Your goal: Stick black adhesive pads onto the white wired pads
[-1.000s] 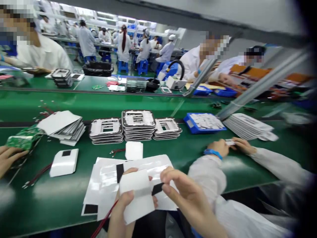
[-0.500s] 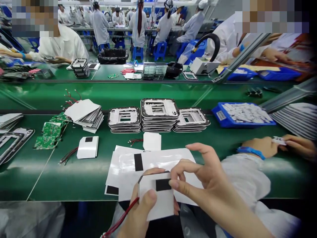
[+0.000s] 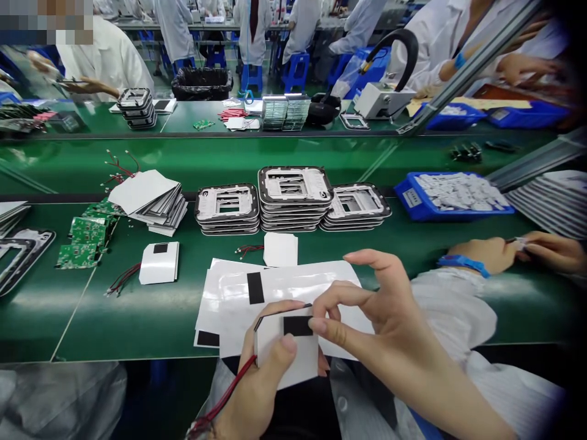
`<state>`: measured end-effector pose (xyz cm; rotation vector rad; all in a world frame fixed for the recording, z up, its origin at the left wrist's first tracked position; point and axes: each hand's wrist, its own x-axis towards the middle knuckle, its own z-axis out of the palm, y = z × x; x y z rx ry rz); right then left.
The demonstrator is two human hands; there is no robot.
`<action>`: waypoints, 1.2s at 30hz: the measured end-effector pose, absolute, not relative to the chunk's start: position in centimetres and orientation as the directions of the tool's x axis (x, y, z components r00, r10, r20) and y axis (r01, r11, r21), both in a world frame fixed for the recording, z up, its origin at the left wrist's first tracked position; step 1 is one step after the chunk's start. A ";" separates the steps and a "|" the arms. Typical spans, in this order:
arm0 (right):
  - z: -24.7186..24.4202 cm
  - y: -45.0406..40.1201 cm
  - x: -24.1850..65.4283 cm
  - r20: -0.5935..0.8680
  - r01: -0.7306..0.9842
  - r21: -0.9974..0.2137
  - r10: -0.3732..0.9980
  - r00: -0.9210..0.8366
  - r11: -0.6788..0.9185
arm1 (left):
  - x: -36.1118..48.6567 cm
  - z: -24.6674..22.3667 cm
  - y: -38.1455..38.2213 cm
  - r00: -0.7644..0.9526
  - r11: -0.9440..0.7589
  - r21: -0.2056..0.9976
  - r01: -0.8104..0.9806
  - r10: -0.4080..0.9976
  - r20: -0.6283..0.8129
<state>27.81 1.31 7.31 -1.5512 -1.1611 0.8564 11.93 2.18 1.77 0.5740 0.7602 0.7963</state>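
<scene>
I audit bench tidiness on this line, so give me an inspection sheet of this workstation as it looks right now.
Surface: glossy green bench top, a conveyor lane behind it.
Job's things: white square panel with a black tape strip; white backing sheets lie under it.
Clutter: three stacks of grey framed plates, fanned white panels, green circuit boards, blue tray of white pieces.
Hands: left hand grips the panel; right hand pinches at the tape.
Cables: red and black lead hangs from the panel; loose leads lie on the bench.
Surroundings: a co-worker's sleeve at the right, white-coated people beyond.
</scene>
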 end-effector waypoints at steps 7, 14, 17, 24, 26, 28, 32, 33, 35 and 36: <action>7.7 1.5 27.5 -0.001 0.210 -0.976 0.967 0.256 -0.056 | 12.0 1.8 2.1 0.515 0.596 0.698 -0.398 0.775 -0.368; 7.5 1.5 27.7 -0.002 0.232 -0.971 0.977 0.211 -0.052 | 12.1 1.9 2.1 0.508 0.596 0.702 -0.390 0.775 -0.376; 7.4 1.4 27.7 -0.034 0.251 -0.964 0.974 0.224 -0.091 | 12.1 1.7 2.1 0.494 0.576 0.730 -0.369 0.786 -0.370; 7.5 1.4 27.3 -0.111 0.220 -0.961 0.961 0.252 -0.169 | 12.1 1.6 2.2 0.468 0.542 0.779 -0.316 0.803 -0.369; 7.4 1.3 27.3 -0.111 0.220 -0.961 0.961 0.253 -0.169 | 12.2 1.6 2.1 0.448 0.537 0.785 -0.309 0.810 -0.378; 7.3 1.2 27.3 -0.110 0.215 -0.963 0.965 0.237 -0.163 | 12.2 1.6 2.1 0.438 0.544 0.783 -0.302 0.809 -0.393; 7.4 1.2 27.3 -0.097 0.226 -0.963 0.969 0.225 -0.149 | 12.3 1.5 2.0 0.419 0.547 0.785 -0.290 0.810 -0.410; 7.4 1.3 27.3 -0.088 0.238 -0.961 0.970 0.227 -0.143 | 12.3 1.5 2.1 0.407 0.543 0.790 -0.285 0.815 -0.413; 7.3 1.3 27.3 -0.074 0.252 -0.958 0.969 0.235 -0.135 | 12.3 1.7 2.1 0.386 0.540 0.797 -0.269 0.819 -0.424; 7.2 1.2 27.2 -0.072 0.253 -0.958 0.967 0.242 -0.135 | 12.3 1.9 2.2 0.384 0.542 0.798 -0.263 0.818 -0.429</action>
